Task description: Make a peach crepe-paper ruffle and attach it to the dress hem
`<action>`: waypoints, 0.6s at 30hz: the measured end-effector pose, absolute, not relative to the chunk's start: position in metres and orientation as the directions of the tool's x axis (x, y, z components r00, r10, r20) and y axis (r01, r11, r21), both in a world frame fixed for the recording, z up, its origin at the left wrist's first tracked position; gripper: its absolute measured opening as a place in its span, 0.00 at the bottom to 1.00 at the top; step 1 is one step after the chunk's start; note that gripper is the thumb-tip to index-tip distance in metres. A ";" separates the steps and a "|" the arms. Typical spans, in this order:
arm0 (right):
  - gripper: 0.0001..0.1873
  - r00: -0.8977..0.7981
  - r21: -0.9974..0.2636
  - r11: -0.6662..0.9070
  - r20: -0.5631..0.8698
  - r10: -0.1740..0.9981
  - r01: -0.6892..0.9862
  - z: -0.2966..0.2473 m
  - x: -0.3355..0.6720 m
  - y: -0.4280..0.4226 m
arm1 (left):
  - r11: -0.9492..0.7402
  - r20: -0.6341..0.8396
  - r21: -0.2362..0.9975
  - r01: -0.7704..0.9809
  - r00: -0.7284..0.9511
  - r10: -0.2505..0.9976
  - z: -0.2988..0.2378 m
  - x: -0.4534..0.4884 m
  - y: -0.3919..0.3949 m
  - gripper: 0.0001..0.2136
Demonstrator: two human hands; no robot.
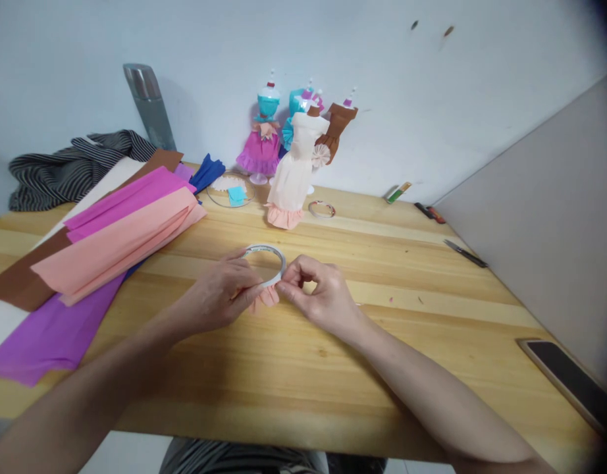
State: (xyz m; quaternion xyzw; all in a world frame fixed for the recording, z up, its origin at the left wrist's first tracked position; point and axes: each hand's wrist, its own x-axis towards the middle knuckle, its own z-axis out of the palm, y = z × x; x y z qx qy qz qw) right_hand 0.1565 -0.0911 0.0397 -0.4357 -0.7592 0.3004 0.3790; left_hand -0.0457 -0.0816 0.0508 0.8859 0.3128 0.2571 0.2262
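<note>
A thin roll of white tape is held up between my hands over the middle of the table. My left hand grips its left and lower side, with the thumb on the near edge. The fingertips of my right hand are pinched together at the roll's right edge; whether a tape end lies between them is too small to make out. Just under the roll shows a small gathered piece of peach crepe paper, partly hidden by my left hand.
Small dress forms in paper dresses, one in a cream dress, stand against the wall. Folded crepe paper, a striped cloth and a bottle are at left. Another tape roll, scissors and a phone lie rightward.
</note>
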 end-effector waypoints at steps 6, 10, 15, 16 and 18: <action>0.11 -0.262 -0.917 0.255 0.176 0.949 0.308 0.036 0.154 -0.086 | -0.719 0.354 0.582 0.381 0.678 0.645 0.048 -0.045 -0.083 0.14; 0.21 -0.270 -0.997 -0.022 -0.042 0.962 0.079 0.029 0.150 -0.082 | -0.729 0.376 0.593 0.342 0.683 0.626 0.047 -0.046 -0.083 0.14; 0.22 -0.368 -0.994 -0.103 -0.106 0.924 0.029 0.033 0.155 -0.079 | -0.660 0.349 0.704 0.261 0.682 0.642 0.046 -0.049 -0.078 0.15; 0.21 -0.384 -0.995 -0.088 -0.103 0.918 0.056 0.036 0.157 -0.079 | -0.646 0.348 0.722 0.246 0.679 0.647 0.046 -0.050 -0.076 0.15; 0.19 -0.382 -0.990 -0.009 -0.064 0.922 0.144 0.043 0.162 -0.080 | -0.633 0.354 0.740 0.227 0.669 0.654 0.045 -0.052 -0.074 0.15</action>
